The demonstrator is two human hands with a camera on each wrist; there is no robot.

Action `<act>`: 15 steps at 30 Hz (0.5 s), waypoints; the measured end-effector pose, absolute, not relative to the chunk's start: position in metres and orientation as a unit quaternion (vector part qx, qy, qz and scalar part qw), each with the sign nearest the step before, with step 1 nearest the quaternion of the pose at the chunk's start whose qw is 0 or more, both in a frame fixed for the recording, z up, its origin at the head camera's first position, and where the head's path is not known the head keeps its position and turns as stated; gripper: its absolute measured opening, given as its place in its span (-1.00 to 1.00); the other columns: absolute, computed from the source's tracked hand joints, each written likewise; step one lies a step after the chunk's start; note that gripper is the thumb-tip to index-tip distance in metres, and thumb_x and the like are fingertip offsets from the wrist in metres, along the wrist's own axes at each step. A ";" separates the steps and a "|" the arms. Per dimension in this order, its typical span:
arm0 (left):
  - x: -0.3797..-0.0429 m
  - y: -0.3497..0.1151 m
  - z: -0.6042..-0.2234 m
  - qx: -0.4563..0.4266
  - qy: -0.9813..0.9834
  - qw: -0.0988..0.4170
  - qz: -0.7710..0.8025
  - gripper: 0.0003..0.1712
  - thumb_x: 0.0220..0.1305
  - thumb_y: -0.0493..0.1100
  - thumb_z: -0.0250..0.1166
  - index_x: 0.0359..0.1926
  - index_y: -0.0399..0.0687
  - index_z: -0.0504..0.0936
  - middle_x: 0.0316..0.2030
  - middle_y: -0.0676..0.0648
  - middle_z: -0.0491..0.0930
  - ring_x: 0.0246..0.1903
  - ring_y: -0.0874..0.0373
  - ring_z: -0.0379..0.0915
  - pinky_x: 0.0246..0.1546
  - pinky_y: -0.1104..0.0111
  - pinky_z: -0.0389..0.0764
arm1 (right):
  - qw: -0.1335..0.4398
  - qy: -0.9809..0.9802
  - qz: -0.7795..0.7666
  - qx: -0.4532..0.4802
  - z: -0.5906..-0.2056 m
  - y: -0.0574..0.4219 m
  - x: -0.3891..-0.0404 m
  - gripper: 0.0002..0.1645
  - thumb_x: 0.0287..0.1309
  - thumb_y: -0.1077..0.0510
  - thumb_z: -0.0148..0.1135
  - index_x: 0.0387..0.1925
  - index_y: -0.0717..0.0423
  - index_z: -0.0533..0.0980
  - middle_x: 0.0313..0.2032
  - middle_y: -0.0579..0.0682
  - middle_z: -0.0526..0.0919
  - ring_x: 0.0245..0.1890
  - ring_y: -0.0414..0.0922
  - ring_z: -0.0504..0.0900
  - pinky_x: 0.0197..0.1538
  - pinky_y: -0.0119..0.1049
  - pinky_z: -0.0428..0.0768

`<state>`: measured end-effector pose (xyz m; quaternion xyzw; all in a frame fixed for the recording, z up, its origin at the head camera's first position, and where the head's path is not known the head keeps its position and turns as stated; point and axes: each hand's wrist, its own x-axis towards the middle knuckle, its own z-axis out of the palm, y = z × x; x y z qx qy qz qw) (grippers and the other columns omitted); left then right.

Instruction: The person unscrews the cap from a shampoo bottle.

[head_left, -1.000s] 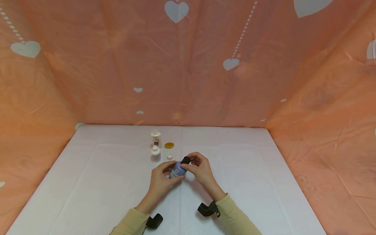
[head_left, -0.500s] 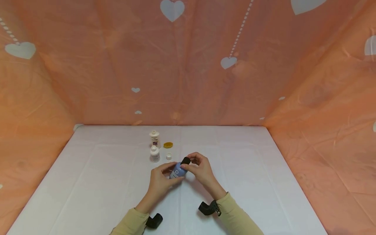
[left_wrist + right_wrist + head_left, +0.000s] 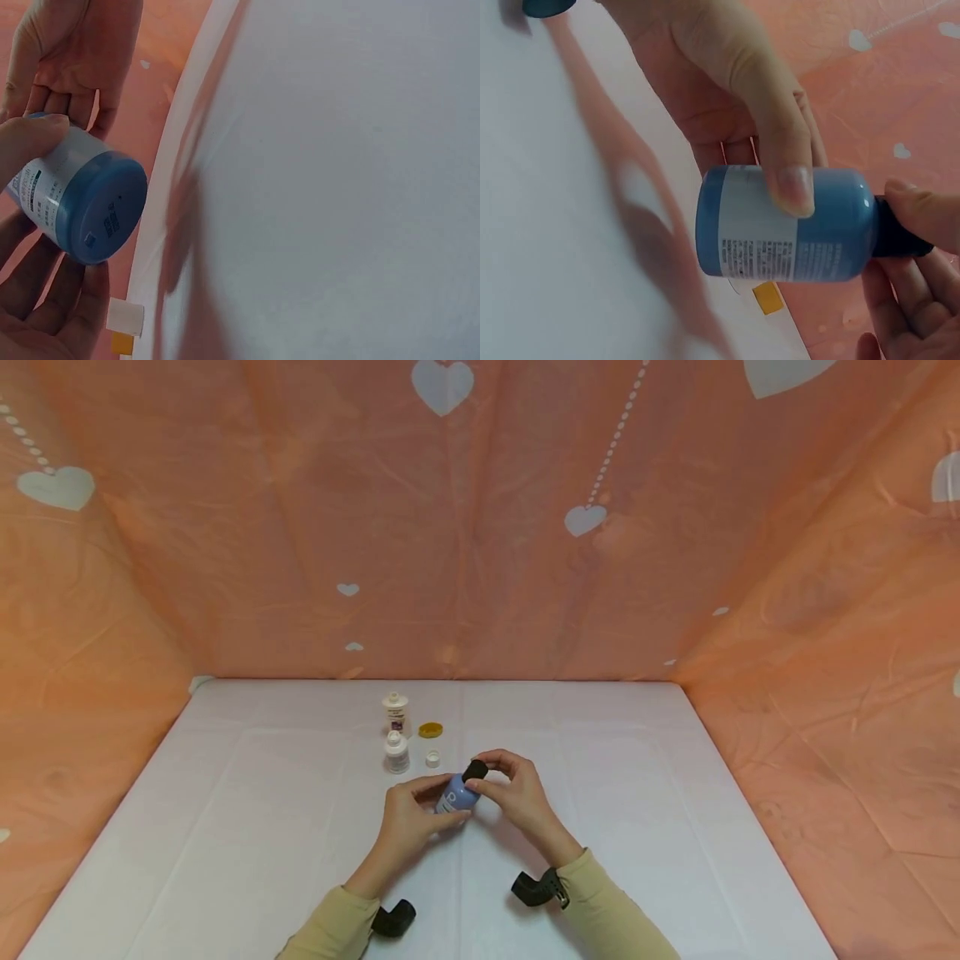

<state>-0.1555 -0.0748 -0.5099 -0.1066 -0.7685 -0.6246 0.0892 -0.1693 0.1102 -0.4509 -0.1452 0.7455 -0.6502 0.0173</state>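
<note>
A blue bottle (image 3: 452, 799) with a white printed label and a black cap (image 3: 475, 770) is held tilted over the white table, cap towards the right. My left hand (image 3: 405, 821) grips its body, with the thumb lying across the label in the right wrist view. The fingers and thumb of my right hand (image 3: 520, 793) pinch the black cap, which sits on the bottle's neck. In the left wrist view the bottle's round base (image 3: 109, 210) faces the camera.
Two white bottles without lids, one nearer (image 3: 397, 753) and one behind it (image 3: 395, 714), stand beyond my left hand. Beside them on the table (image 3: 247, 827) lie a yellow lid (image 3: 431, 730) and a small white cap (image 3: 432, 759). Orange cloth (image 3: 510, 593) hangs around the table.
Both hands keep their hold on the bottle and cap, with only slight movement of the right fingers and wrist. The whole head view has shifted a little.
</note>
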 end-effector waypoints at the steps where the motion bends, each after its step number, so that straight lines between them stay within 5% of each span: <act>1: -0.155 -0.075 -0.508 -0.105 -0.768 0.083 -0.627 -0.37 -0.33 -0.36 0.63 -0.07 -0.21 0.69 -0.20 -0.07 0.69 -0.21 0.08 0.60 -0.16 0.21 0.62 | 0.018 0.747 -0.648 -0.149 -0.450 0.111 -0.170 -0.61 -0.02 0.36 0.42 -0.11 0.42 0.55 -0.24 0.19 0.66 -0.10 -0.04 0.58 0.16 0.20 0.33; 10: -0.140 -0.069 -0.474 -0.125 -0.767 0.078 -0.624 -0.42 -0.20 -0.47 0.53 -0.02 -0.37 0.61 -0.12 -0.21 0.62 -0.14 -0.10 0.56 -0.10 0.09 0.59 | 0.014 0.745 -0.652 -0.139 -0.448 0.111 -0.169 -0.62 -0.02 0.36 0.42 -0.11 0.39 0.57 -0.23 0.18 0.66 -0.08 0.05 0.58 0.17 0.23 0.31; 15: -0.146 -0.064 -0.495 -0.105 -0.765 0.110 -0.625 -0.40 -0.28 -0.39 0.60 -0.07 -0.23 0.65 -0.16 -0.13 0.65 -0.17 -0.01 0.59 -0.21 0.22 0.62 | 0.012 0.740 -0.660 -0.134 -0.448 0.110 -0.167 -0.61 -0.01 0.36 0.42 -0.10 0.40 0.56 -0.23 0.19 0.65 -0.07 0.07 0.57 0.17 0.23 0.31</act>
